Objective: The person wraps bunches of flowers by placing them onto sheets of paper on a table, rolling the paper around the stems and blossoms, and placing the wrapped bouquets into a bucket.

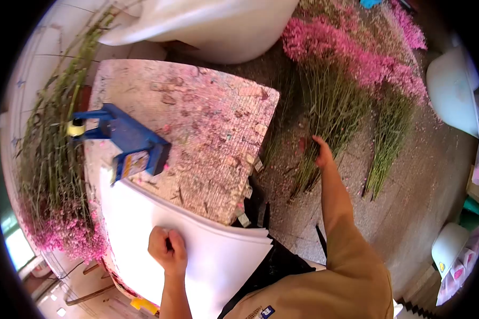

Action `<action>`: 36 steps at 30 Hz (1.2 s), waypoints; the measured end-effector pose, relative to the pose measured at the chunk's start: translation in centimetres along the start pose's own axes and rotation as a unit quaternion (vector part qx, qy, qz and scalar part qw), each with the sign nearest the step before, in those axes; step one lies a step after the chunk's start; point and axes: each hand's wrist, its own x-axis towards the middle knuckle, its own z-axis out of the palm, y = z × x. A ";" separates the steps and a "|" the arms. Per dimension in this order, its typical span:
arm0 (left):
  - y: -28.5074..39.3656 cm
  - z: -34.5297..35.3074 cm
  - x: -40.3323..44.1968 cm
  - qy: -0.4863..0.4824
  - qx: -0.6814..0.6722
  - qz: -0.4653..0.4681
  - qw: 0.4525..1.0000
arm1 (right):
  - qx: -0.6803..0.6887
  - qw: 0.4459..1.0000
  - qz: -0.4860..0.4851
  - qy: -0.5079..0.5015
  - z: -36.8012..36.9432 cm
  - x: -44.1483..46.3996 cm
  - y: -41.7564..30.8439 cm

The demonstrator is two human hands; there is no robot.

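My left hand (pixel 167 249) is closed above the white paper sheets (pixel 218 260), its fingers curled; whether anything is inside cannot be made out. On the right, my right hand (pixel 323 152) reaches down to the green stems of a bunch of pink flowers (pixel 330 101) on the floor, its fingers at the stems and partly hidden. Beside my left hand, a blue tape dispenser (pixel 135 141) stands on the pink-stained board (pixel 213 122), near the paper's upper edge.
Another bunch (pixel 391 127) lies farther right on the floor (pixel 404 186). Long-stemmed pink flowers (pixel 64 228) lie at the left. A white sack (pixel 218 26) is beyond the board. White containers (pixel 452 87) stand at the right edge.
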 end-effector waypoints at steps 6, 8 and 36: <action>1.1 0.2 0.2 0.066 -0.001 0.044 0.997 | 0.035 0.989 -0.137 -0.034 9.5 -5.9 -10.9; 1.2 0.2 -0.7 0.092 -0.004 0.043 0.995 | -0.054 0.956 -0.250 -0.140 12.6 -9.6 -19.0; -11.2 -10.0 -47.8 0.438 0.054 -0.391 0.808 | -0.679 0.451 -0.399 -0.420 28.6 -41.6 -2.5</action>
